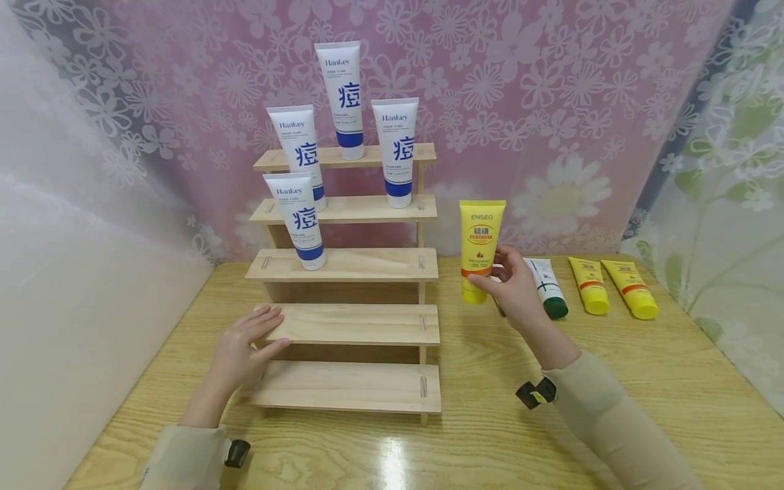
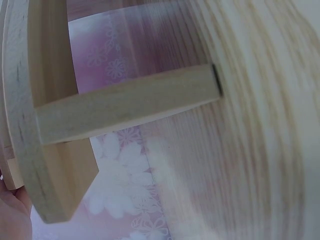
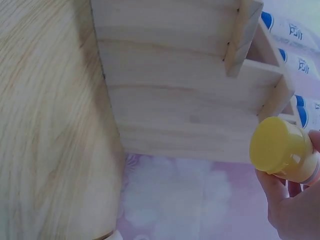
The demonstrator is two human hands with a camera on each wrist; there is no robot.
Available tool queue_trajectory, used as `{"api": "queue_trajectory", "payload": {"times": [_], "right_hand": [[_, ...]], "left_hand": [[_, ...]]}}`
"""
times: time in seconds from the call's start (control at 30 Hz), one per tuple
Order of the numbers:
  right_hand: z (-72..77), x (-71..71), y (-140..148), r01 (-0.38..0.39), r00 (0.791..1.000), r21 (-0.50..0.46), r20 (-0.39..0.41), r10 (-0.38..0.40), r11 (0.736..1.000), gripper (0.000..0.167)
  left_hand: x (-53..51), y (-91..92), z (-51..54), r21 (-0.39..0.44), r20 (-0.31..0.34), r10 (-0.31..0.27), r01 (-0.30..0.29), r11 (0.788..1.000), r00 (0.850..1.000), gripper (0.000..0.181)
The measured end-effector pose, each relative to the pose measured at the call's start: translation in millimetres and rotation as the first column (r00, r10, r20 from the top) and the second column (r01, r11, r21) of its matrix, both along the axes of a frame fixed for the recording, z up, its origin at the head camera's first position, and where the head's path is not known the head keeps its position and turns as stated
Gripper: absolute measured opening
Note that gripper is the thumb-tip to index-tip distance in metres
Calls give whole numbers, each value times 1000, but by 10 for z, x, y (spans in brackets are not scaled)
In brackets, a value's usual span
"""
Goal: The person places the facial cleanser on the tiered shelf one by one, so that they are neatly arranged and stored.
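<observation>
The person's right hand (image 1: 511, 280) pinches a yellow tube (image 1: 480, 235) low down, fingers and thumb closed about it, cap downward above the counter (image 1: 478, 422). A gap separates it from the right edge of the stepped rack (image 1: 352, 388). A green-capped tube (image 1: 548, 280) lies close on the hand's other side. The left hand (image 1: 245, 344) rests nearly straight fingers on the rack's left end, thumb along a front edge.

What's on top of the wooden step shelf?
Four white-and-blue Hankey tubes stand on its three highest steps, and the left hand touches the fourth step. The front tube hides part of the tube behind.
</observation>
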State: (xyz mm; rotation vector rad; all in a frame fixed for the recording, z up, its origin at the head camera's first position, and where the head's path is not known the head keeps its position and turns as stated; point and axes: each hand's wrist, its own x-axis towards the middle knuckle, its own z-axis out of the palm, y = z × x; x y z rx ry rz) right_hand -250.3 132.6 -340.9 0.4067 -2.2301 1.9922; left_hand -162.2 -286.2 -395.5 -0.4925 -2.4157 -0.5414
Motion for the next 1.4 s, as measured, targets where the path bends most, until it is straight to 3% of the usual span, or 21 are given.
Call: {"api": "queue_trajectory", "payload": {"times": [0.3,0.63,0.87,1.13,1.4], "right_hand": [[115,118,-83,10,999,-40,-34,-12,999,61],[311,208,-255,-44,998,-118,-38,40,992,61],[376,175,-445,-16,991,-127,-131,0,992,56],[436,95,-671,-61,986,-151,-165,36,987,57],[448,-22,-886,-42,986,-75,-162,29,996,58]], "left_hand": [[-9,-3,-5,5,-4,2,-2,1000,1000,47],[-11,-12,-20,10,-7,0,0,1000,1000,47],[-9,-1,-15,13,-12,-5,5,1000,1000,47],[-14,-7,-20,6,-45,-16,16,1000,999,46],[-31,-2,-31,1,-85,-32,32,999,996,47]]}}
